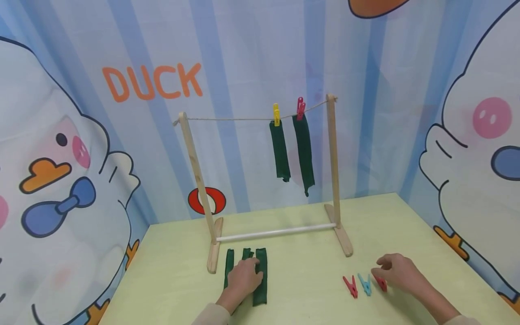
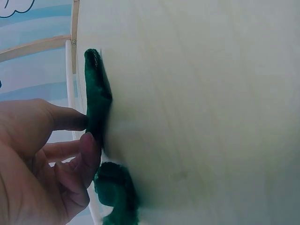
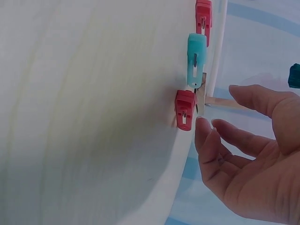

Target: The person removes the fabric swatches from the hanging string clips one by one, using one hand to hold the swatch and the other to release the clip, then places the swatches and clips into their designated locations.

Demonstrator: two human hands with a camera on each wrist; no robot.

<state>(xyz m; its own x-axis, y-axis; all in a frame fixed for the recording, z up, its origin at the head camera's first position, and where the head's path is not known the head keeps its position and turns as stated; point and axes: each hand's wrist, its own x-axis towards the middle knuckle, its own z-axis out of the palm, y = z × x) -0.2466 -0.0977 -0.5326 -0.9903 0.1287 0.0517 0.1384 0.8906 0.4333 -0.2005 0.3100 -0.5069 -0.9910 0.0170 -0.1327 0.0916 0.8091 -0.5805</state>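
In the head view, the left hand (image 1: 243, 276) is laid over three green strips on the counter (image 1: 300, 280), its thumb and forefinger parted on the right strip (image 1: 261, 289). That cloth looks light and limp to me, nothing to break, so I'd take it near the top end and let the rest hang. Off to the other side, the right hand (image 1: 396, 272) is just above the end peg (image 1: 381, 283), the last in a row with the blue peg (image 1: 365, 285) and another red peg (image 1: 351, 288). Beyond both hands, two more strips hang pegged on the rack (image 1: 333, 158).

The left wrist view shows thumb and fingertips up against a strip's edge; whether they truly pinch it, I can't tell. The pile looks soft and should grip well enough.

Over at the right wrist, thumb and fingers are spread apart with nothing between them, the end peg just off the fingertips. It's probably feather-light, stiff plastic with a springy middle; I'd squeeze it by the paired handles.
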